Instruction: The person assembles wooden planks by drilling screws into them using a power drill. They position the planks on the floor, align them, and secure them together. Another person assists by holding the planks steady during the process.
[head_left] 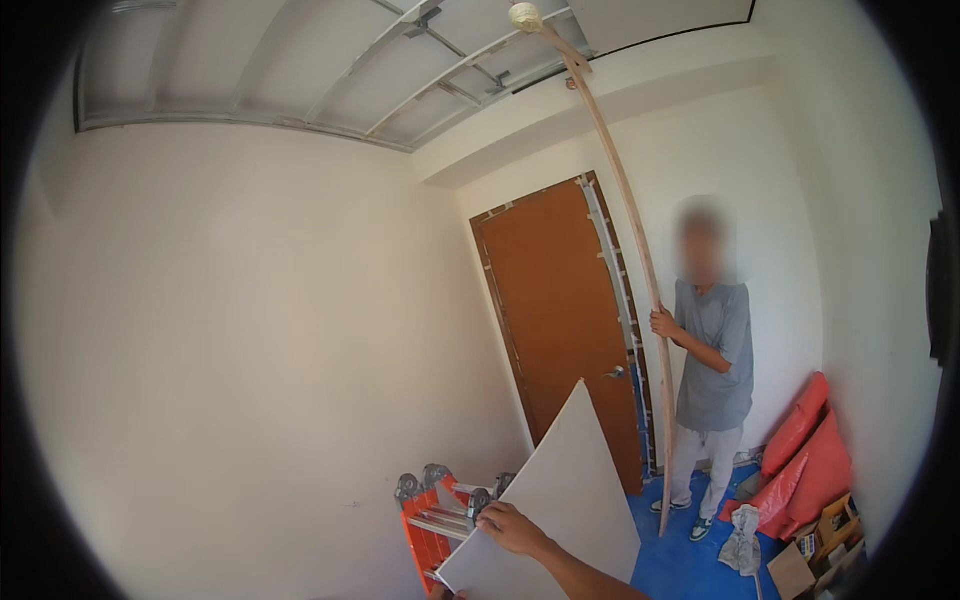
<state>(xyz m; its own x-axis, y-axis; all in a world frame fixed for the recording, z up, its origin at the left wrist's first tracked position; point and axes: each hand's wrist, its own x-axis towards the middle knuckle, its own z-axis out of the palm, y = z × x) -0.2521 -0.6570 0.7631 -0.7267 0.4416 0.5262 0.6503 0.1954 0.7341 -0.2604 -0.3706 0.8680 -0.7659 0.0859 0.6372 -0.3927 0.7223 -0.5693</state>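
Observation:
A large pale gypsum board stands tilted in front of me, one corner pointing up. My right hand is closed over its upper left edge, the forearm crossing the board's face. At the lower left corner, my left hand grips the board; only part of its fingers shows at the bottom of the picture. Just behind the board is an orange folding ladder with dark hinges, partly hidden by it.
A person in grey holds a long wooden pole up to the open metal ceiling frame. Behind is a brown door. Red sacks and cardboard boxes lie at the right on blue floor covering.

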